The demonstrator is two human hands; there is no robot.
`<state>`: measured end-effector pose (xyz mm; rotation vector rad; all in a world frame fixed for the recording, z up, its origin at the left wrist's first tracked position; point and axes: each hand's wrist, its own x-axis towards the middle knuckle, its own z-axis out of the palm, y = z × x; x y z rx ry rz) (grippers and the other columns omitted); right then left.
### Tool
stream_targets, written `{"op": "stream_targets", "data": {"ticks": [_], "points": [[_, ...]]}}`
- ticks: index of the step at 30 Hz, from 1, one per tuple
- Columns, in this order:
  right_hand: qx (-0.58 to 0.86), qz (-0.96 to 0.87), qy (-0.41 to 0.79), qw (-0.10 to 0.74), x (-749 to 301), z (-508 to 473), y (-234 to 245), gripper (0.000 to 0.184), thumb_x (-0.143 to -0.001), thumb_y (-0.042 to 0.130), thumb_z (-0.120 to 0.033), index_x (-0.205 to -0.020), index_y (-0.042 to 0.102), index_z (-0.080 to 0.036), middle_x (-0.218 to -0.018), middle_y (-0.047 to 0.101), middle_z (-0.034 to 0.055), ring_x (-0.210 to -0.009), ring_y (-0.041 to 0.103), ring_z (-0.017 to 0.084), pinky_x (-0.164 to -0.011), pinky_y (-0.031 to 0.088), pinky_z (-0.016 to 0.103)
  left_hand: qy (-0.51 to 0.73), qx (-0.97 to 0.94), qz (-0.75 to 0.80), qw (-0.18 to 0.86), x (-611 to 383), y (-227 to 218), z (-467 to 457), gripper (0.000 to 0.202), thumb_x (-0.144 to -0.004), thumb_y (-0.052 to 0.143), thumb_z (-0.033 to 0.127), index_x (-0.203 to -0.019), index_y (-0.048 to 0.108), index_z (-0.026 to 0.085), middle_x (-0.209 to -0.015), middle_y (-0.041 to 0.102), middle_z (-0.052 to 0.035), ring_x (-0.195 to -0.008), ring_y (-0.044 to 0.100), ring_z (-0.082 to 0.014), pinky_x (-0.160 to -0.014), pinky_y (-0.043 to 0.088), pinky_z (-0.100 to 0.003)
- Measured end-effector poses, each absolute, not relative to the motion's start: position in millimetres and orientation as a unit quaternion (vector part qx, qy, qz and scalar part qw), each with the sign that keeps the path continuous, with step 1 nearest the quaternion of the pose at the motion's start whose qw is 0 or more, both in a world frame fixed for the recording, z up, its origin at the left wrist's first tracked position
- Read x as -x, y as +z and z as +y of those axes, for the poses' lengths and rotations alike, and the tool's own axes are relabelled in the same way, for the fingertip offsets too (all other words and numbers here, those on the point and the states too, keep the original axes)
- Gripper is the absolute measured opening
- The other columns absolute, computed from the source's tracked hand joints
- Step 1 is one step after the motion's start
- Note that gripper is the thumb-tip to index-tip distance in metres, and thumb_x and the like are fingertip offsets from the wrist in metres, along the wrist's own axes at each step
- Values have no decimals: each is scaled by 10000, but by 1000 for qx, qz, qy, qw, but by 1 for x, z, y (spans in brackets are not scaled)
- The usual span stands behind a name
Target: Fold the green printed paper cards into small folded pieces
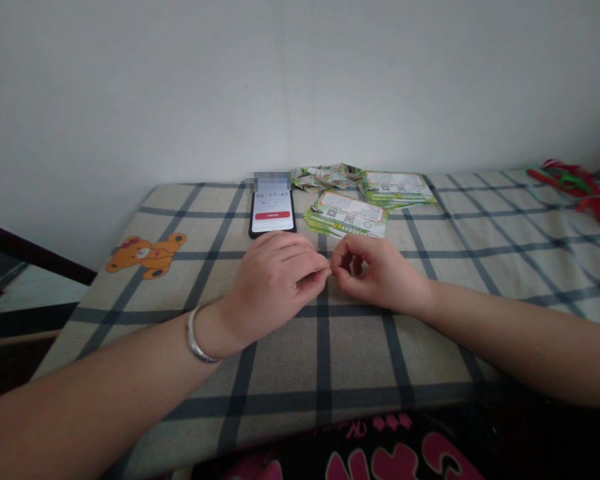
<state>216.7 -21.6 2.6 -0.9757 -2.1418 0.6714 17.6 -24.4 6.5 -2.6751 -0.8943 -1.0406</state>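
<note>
My left hand (275, 280) and my right hand (375, 270) meet fingertip to fingertip above the checked cloth (330, 347), both pinched shut. Whatever sits between the fingertips is too small to name. A silver bangle (196, 337) circles my left wrist. Just beyond the hands lies a phone (273, 210) with a timer on its lit screen. To its right are a stack of green-and-white printed cards (347, 213), a second stack (397, 188) and some crumpled green wrappers (325, 175).
A white wall stands behind the table. An orange bear patch (147, 255) marks the cloth at the left. Red and green cords (580, 190) lie at the far right. A dark wooden rail (30, 257) runs along the left side.
</note>
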Motion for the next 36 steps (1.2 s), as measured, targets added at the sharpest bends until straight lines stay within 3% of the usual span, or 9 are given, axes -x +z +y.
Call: {"op": "stream_targets", "data": {"ticks": [16,24,28,33,36], "points": [[366,-779,372,347,-221,-15,-2,48,-754,564,-124,-774,567,-168,-694,599,-18,-603,525,81,-554,424,209,-364,875,-315,-42,-16,4,-20,134,-866,581,196,-766,662,162,-743,670,-27,-781,616,-169,-790,484,-329],[338,-733,473,354,-224,-10,-8,26,-782,579,-160,-800,565,-174,-730,631,-5,-645,571,94,-587,437,221,-361,865,-331,-107,-14,6,-22,115,-854,583,175,-777,667,160,-748,664,-10,-730,605,-136,-692,454,-263],[354,-729,448,378,-225,-8,-8,28,-793,575,-171,-820,570,-175,-753,643,4,-667,577,100,-605,444,230,-363,863,-338,-98,-13,6,-20,111,-858,582,172,-785,665,162,-750,667,-1,-728,607,-129,-682,442,-251],[360,-764,407,347,-223,-12,-7,111,-835,599,-279,-827,601,-169,-716,614,2,-620,538,100,-560,419,236,-349,871,-334,-95,-14,3,-20,93,-860,594,173,-797,662,170,-752,670,10,-723,603,-127,-673,431,-250],[361,-772,391,347,-222,-13,-7,106,-836,598,-270,-801,597,-170,-701,606,-3,-601,521,96,-543,406,233,-336,870,-348,-95,-14,1,-19,73,-852,612,192,-808,669,178,-756,675,13,-726,608,-133,-683,432,-258]]}}
